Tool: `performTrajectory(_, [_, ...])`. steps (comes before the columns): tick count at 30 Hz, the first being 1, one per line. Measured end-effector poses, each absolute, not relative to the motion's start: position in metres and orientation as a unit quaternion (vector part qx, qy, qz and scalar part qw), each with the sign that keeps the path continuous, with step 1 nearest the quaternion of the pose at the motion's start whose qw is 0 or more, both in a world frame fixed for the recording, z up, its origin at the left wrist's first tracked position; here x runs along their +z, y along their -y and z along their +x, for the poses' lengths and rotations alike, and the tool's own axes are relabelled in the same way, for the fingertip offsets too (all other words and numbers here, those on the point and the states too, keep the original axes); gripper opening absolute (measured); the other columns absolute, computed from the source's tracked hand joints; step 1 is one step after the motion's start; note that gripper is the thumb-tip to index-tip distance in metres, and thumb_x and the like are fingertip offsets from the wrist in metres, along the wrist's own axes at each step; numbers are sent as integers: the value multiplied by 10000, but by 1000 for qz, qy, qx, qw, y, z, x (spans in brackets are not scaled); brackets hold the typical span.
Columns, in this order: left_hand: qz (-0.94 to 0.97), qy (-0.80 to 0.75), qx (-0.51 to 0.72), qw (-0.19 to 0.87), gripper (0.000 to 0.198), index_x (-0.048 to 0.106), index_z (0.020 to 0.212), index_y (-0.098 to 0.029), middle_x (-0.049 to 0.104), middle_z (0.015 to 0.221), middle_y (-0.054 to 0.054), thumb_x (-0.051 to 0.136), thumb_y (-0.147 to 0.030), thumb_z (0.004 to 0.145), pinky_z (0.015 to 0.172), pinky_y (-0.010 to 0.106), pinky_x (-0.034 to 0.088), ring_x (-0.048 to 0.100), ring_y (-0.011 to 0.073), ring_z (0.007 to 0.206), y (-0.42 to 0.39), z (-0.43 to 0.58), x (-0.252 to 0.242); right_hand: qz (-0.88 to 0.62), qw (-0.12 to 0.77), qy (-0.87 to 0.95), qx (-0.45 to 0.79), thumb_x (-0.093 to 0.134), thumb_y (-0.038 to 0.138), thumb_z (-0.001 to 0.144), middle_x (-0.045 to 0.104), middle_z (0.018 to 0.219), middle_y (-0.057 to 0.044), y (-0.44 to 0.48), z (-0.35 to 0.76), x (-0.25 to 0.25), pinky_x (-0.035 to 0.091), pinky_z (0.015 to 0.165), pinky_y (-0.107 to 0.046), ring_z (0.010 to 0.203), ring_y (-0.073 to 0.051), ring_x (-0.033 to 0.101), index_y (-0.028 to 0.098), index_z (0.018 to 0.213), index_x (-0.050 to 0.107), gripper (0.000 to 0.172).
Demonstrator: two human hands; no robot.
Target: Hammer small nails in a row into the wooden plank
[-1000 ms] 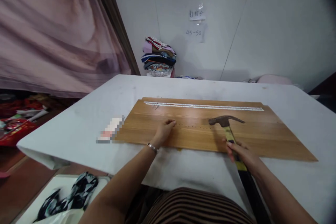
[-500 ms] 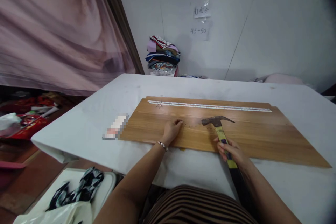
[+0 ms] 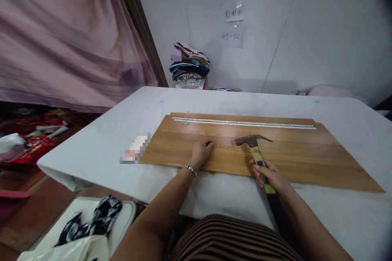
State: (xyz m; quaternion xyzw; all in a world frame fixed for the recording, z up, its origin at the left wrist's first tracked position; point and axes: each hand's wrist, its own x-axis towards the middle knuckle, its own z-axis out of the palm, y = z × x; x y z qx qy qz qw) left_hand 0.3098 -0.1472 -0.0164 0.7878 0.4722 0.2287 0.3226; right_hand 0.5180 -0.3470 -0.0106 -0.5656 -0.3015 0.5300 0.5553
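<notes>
A long wooden board (image 3: 294, 153) lies flat on a white-covered table (image 3: 101, 142). My left hand (image 3: 200, 153) rests on the board's near left part, fingers pinched together at the left end of a row of small nails (image 3: 228, 146); what it pinches is too small to make out. My right hand (image 3: 269, 174) grips the yellow and black handle of a claw hammer (image 3: 252, 142). The hammer head hovers just over the nail row, to the right of my left hand. A pale strip (image 3: 245, 123) runs along the board's far edge.
A small blurred packet (image 3: 134, 149) lies on the table left of the board. A pile of folded clothes (image 3: 190, 65) stands against the wall behind. A pink curtain hangs at the left. A white stool with dark cloth (image 3: 92, 220) sits low on the floor at left.
The hammer head has shifted left along the nail row, closer to my left hand, over the last second. My left hand has kept its place on the board.
</notes>
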Motion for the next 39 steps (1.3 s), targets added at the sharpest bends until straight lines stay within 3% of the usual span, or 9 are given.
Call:
performTrajectory(5, [805,-468,226,284,194,766,918,-207,738,984,46,578,-254,901,831,268,488,662,176,906,148,311,-18,-598,524,327,512,734,542,661,523,548,78,346,512,-10,341,346,-239,335,-82,431,173,936,595,480])
performTrajectory(10, [826,-468,199,242,181,771,925,-220,726,973,47,592,-235,900,854,273,480,643,181,938,153,313,-14,-620,485,404,466,641,511,779,452,456,72,340,497,8,343,413,-222,381,-66,393,182,707,569,345])
performTrajectory(11, [828,-471,194,232,180,774,923,-223,724,973,49,597,-236,899,860,274,477,638,185,952,153,313,-13,-614,487,416,461,645,492,789,466,478,69,337,493,15,348,426,-219,402,-66,399,171,763,609,323])
performTrajectory(13, [829,-480,187,217,180,782,913,-226,723,972,56,604,-242,900,872,279,469,629,193,979,154,313,-11,-592,510,410,471,659,458,797,545,622,55,330,483,29,360,426,-218,431,-65,427,167,1134,646,445])
performTrajectory(16, [828,-485,188,208,173,794,894,-229,726,951,61,621,-250,895,883,288,455,620,195,979,153,313,-9,-559,523,385,516,654,436,819,587,727,42,317,470,45,350,391,-210,433,-67,445,235,1509,391,765])
performTrajectory(21, [832,-467,194,230,134,803,873,-234,729,887,46,673,-267,865,821,294,438,620,184,881,149,312,-8,-556,505,359,555,710,398,757,560,696,54,300,454,44,325,343,-184,420,-63,439,231,1540,360,873])
performTrajectory(26, [825,-465,206,246,122,798,828,-241,712,824,31,685,-275,856,791,288,419,614,183,860,147,312,-9,-563,500,350,557,727,389,744,572,696,49,295,450,39,320,331,-171,414,-55,436,238,1519,405,852])
performTrajectory(33, [827,-452,218,254,161,789,793,-235,695,806,29,665,-290,879,789,282,408,604,175,849,149,310,-7,-560,485,355,571,723,388,744,545,665,62,290,453,41,314,334,-168,415,-55,423,197,1560,325,928])
performTrajectory(39, [828,-463,200,245,132,800,855,-231,706,827,33,678,-279,866,788,279,413,611,175,855,149,311,-5,-555,493,362,564,730,377,745,553,685,52,291,454,43,318,345,-172,425,-55,424,230,1544,368,890])
